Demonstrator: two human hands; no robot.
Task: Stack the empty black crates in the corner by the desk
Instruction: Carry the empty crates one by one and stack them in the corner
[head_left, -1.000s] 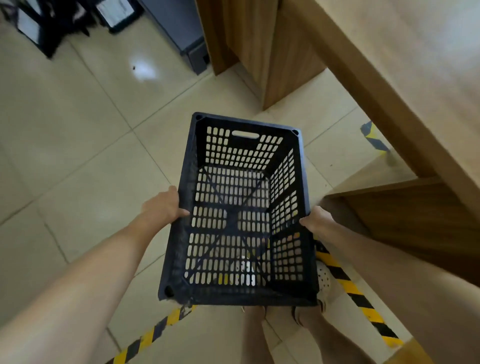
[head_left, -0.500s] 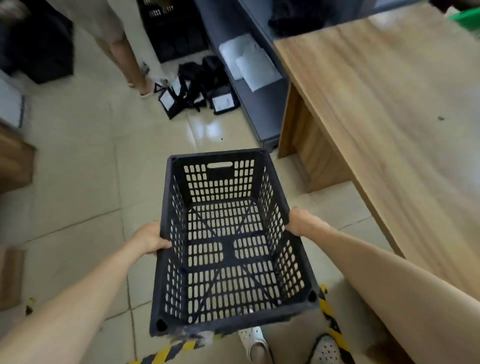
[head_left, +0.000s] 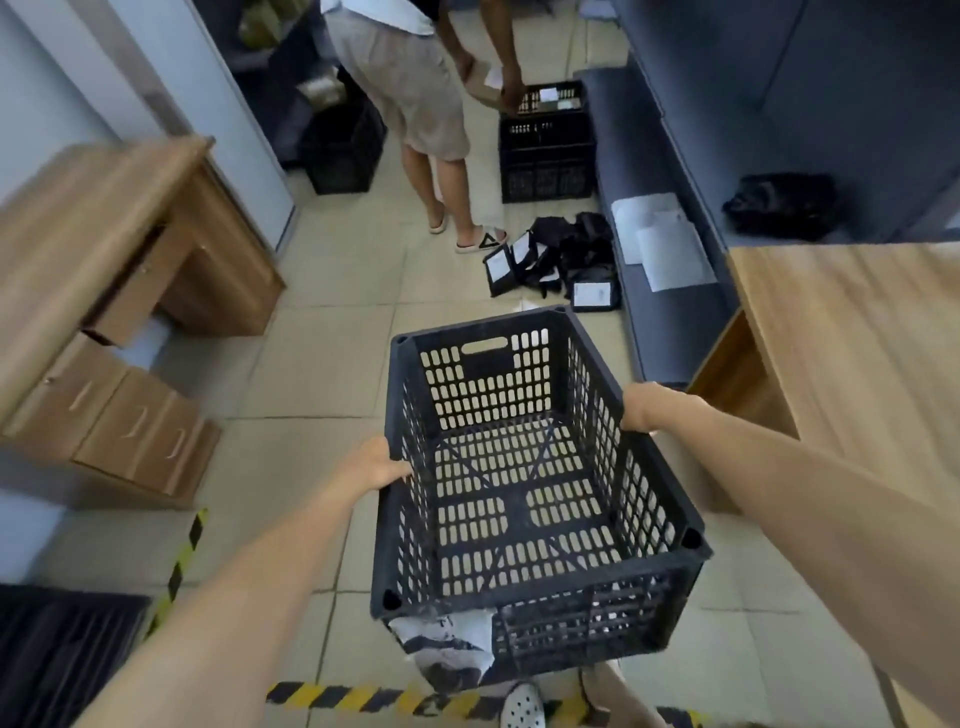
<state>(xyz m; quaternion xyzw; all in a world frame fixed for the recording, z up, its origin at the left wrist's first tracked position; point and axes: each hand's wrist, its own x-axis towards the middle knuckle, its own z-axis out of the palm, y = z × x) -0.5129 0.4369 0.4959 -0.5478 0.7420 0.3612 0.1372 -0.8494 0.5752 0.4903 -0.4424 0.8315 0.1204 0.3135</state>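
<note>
Left hand (head_left: 375, 465): fingers are curling over the left long rim of the black crate (head_left: 524, 493) and gripping it, thumb lying along the outside. Right hand (head_left: 640, 408): fingers are wrapping the right long rim, gripping it as well; fingertips are hidden behind the wall. Both forearms are reaching in from the near edge, bare. The crate is being held off the floor between the two hands, open side up, near end tilting slightly lower, nothing inside; a slotted handle hole is showing in its far wall, and a torn white label (head_left: 447, 644) is hanging on the near outer wall. Below it, a white perforated shoe (head_left: 522, 706) is standing on yellow-black hazard tape (head_left: 363, 699) on the tiled floor (head_left: 332, 364). To the right, a wooden desk (head_left: 857, 353) is lying just beside the right forearm. To the left, another wooden desk with drawers (head_left: 119, 291) is standing against the wall. Far centre, a second person (head_left: 410, 88) in beige shorts and slippers is bending over a stack of black crates (head_left: 545, 140); another black crate (head_left: 343, 150) is sitting to the far left of that person. Black pouches with white cards (head_left: 556, 260) are lying on the floor beside a low grey shelf (head_left: 670, 312) holding white papers (head_left: 660, 239).
</note>
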